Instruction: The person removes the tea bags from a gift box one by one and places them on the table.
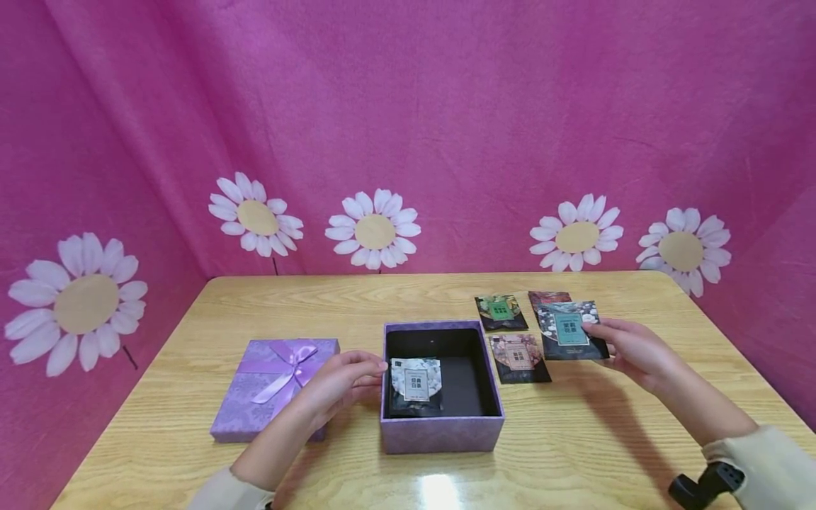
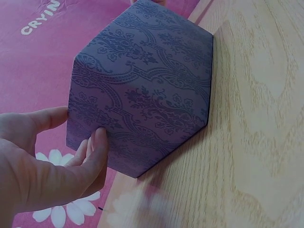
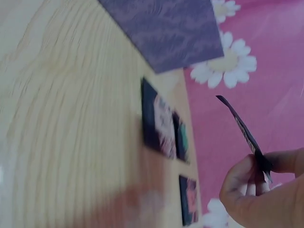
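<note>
My right hand (image 1: 637,348) pinches a dark tea sachet (image 1: 569,333) with a teal label by its right edge. It is raised above the table, and the right wrist view shows this sachet (image 3: 244,133) nearly edge-on between thumb and fingers. My left hand (image 1: 344,382) holds the left wall of a lidless purple gift box (image 1: 440,434). In the left wrist view, one digit reaches the box's rim while other fingertips (image 2: 99,135) rest against its patterned outer side. Inside the box, at the left, lies a white-and-black sachet (image 1: 416,386).
Right of the box lie a pink sachet (image 1: 519,358), a green one (image 1: 501,312) and a red one (image 1: 550,297), partly covered by the held sachet. The purple lid (image 1: 255,382) with a ribbon bow lies left of the box. A pink flowered curtain (image 1: 440,142) hangs behind the wooden table.
</note>
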The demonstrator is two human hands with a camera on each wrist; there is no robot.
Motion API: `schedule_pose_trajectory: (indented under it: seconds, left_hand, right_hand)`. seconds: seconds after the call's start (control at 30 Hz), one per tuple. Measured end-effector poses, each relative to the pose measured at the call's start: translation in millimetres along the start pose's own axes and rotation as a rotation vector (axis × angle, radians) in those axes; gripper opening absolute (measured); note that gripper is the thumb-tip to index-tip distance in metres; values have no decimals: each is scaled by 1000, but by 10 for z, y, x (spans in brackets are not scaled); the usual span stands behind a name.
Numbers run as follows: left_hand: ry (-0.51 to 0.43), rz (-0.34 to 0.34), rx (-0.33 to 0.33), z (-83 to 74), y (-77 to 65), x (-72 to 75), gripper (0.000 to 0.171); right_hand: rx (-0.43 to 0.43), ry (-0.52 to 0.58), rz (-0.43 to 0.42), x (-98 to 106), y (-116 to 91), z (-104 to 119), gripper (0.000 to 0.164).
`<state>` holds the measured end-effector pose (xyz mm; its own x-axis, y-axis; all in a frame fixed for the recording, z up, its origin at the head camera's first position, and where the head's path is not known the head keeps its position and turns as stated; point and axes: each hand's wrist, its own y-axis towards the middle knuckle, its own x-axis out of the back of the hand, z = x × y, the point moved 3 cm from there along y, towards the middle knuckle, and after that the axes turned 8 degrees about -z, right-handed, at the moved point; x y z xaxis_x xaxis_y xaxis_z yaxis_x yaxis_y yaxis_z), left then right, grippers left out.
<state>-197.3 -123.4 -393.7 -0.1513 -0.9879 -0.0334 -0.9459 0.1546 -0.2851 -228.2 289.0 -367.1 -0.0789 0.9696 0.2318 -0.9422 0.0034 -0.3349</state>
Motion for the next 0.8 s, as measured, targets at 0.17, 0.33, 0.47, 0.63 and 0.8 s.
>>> schedule_pose_trajectory:
  seconds: [0.17, 0.33, 0.47, 0.63, 0.8]
  left_hand:
    - [6, -2, 1, -3, 1, 8, 33]
    - [2, 1, -6, -7, -1, 9, 33]
    - [3, -4, -6, -7, -3, 5, 32]
    - [3, -4, -5, -11, -5, 4, 31]
    - [-4, -10, 1, -9, -7, 3, 31]
  right_hand:
    - [-12, -103, -35, 125, 51, -111, 66]
    - [12, -257, -94, 196, 110, -240, 50]
    - [42, -330, -125, 219, 163, -343, 38]
    - [60, -378, -142, 222, 227, -436, 37]
    - [61, -536, -254, 231, 283, -463, 44]
